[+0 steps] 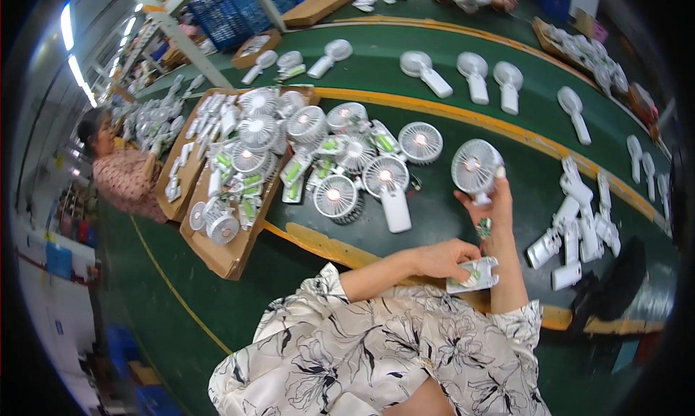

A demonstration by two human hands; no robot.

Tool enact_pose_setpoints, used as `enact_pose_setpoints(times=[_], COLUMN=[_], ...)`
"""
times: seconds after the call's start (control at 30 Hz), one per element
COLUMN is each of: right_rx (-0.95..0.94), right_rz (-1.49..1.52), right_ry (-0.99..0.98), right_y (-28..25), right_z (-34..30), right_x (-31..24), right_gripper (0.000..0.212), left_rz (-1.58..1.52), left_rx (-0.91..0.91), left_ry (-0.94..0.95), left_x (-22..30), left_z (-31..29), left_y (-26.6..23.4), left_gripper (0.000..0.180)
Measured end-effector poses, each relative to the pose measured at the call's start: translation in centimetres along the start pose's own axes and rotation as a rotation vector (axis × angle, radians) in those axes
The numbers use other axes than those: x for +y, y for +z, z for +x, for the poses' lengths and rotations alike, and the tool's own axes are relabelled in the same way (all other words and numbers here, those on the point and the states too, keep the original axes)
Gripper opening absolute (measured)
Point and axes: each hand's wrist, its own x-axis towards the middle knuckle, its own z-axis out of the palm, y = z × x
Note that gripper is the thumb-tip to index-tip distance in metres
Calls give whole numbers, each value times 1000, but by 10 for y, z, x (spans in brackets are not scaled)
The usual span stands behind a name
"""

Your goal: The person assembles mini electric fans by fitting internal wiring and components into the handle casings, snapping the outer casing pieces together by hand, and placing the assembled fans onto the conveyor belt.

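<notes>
My right hand (pixel 498 199) is raised over the bench and grips a white fan head (pixel 474 165) by its rim and neck, grille facing left. Below that hand hangs a small green circuit board (pixel 483 227). Close to my body, my left hand (pixel 447 261) is closed on a white fan handle shell (pixel 486 277) with green inside it, in front of my right forearm. Left of the fan head lie many white fan heads (pixel 386 175), some joined to handle parts with green batteries (pixel 293 172).
White handle covers (pixel 579 213) are heaped at the right, beside a black cloth-like item (pixel 619 278). Cardboard trays (pixel 235 257) of parts stand at the left. Finished-looking handheld fans (pixel 473 76) lie along the green belt beyond. Other people (pixel 123 166) sit at left and far side.
</notes>
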Motion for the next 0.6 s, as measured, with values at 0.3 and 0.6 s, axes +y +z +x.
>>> enact_pose_setpoints(times=[0.3,0.6], right_rx=[-139,65], right_rz=[99,-110], right_ry=[21,-50], right_y=[6,0], right_z=[-7,-19], right_x=[-22,-27], right_gripper=[42,36], left_rz=[-457,-789], left_rx=[95,171], left_ry=[-232,-85], left_x=[7,-5], left_z=[-18,-15], left_y=[-3,-21], left_gripper=[37,61])
